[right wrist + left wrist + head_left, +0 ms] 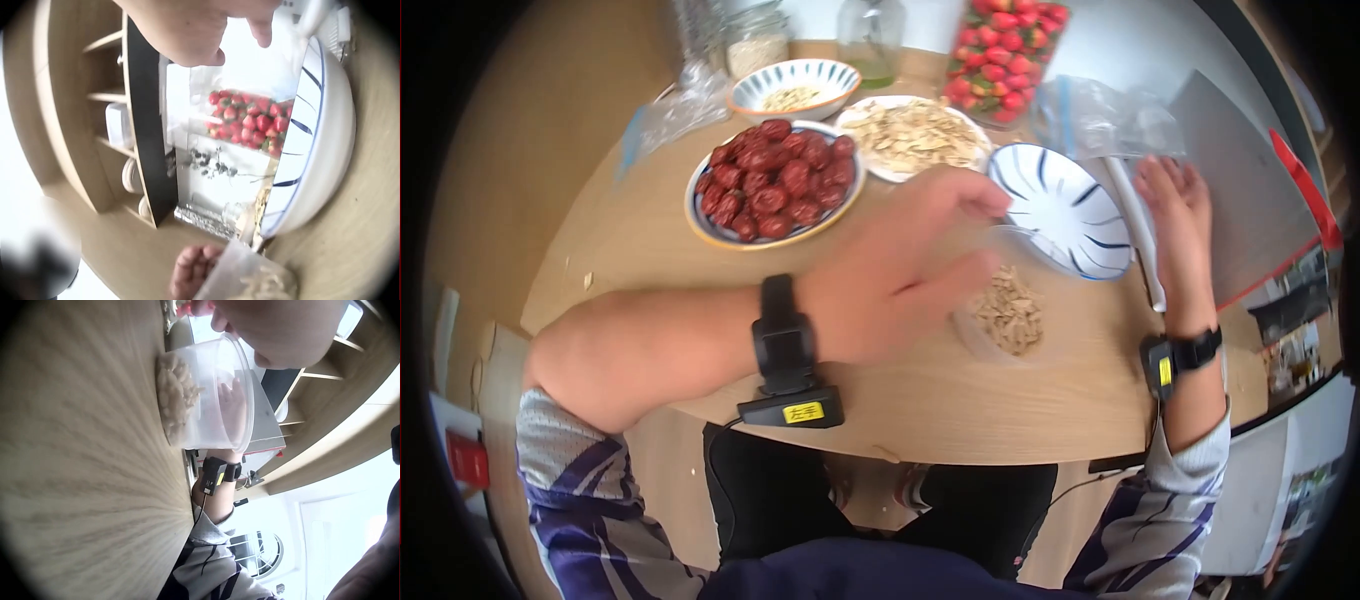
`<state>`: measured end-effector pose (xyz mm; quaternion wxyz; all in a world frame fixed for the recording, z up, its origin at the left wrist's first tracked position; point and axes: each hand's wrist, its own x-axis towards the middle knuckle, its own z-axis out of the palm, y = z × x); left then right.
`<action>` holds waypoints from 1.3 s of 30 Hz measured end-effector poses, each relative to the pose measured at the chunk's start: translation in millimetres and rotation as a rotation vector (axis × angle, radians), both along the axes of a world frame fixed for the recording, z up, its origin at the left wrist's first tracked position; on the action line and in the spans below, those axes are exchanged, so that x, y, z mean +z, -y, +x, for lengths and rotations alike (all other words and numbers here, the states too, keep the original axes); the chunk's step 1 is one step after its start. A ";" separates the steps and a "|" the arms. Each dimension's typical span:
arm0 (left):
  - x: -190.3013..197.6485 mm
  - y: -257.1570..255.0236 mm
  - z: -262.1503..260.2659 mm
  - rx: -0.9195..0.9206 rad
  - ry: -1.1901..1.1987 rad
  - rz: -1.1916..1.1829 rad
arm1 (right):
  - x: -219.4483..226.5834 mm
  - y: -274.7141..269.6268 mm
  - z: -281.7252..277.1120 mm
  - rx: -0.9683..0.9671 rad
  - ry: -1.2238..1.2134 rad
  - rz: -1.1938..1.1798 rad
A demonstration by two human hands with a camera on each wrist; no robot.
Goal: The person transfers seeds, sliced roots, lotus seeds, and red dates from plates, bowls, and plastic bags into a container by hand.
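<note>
A clear plastic tub of pale, short dried pieces stands on the table. My left hand, blurred, hovers at its rim, thumb apart from the bent fingers, with nothing visible between them. In the left wrist view this hand overlaps the tub's upper edge. Right behind the tub sits a white bowl with dark blue strokes. To the bowl's right, my right hand is raised with extended fingers, beside a long white strip. Its thumb and fingers stand apart.
A bowl of red dates stands left, near a plate of pale dried slices and a striped bowl. Behind are strawberries in clear packaging, glass jars and plastic bags. A grey panel stands right.
</note>
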<state>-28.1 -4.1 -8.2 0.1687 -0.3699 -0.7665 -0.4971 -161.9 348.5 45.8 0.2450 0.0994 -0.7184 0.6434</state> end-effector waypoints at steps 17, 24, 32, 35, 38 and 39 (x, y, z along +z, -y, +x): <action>-12.7 -13.5 -2.3 0.050 0.072 0.055 | 0.4 136.4 183.8 1.039 -0.853 1.188; -9.5 -6.7 -3.6 -0.016 0.081 0.005 | 3.6 113.9 177.4 1.094 -0.835 1.135; -3.4 -4.0 1.1 -0.008 0.104 -0.035 | 0.2 96.3 162.3 1.075 -0.755 1.088; -4.2 -3.4 -0.6 0.013 0.070 -0.048 | 3.9 91.9 160.8 1.111 -0.744 1.094; -3.2 -4.9 -0.4 0.024 0.055 -0.058 | 5.8 89.1 161.3 1.137 -0.728 1.094; -1.6 -3.8 0.1 0.020 0.077 -0.072 | 6.1 87.8 162.0 1.142 -0.719 1.092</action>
